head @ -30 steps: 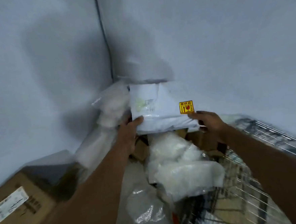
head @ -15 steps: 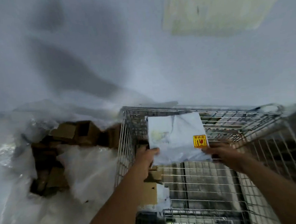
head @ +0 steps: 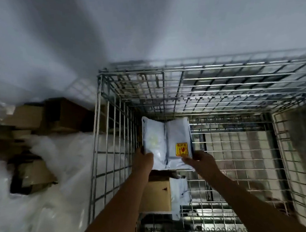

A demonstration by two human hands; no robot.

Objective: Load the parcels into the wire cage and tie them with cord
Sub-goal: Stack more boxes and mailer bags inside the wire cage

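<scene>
Fingers of left hand & right hand clamp the parcel's near edge, held inside the cage by its left wall. Box sits just below the fingers. Lower it flat beyond the box, sticker up, then release both.

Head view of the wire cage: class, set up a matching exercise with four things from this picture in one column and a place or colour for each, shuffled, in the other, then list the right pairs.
Column 1:
1. white parcel
2. sticker
3. cardboard box
4. brown boxes

Column 2:
A. outside the cage, left
B. held by the left hand and right hand
C. yellow and red
D. inside the cage, under the left forearm

Pairs: 1-B, 2-C, 3-D, 4-A
</scene>
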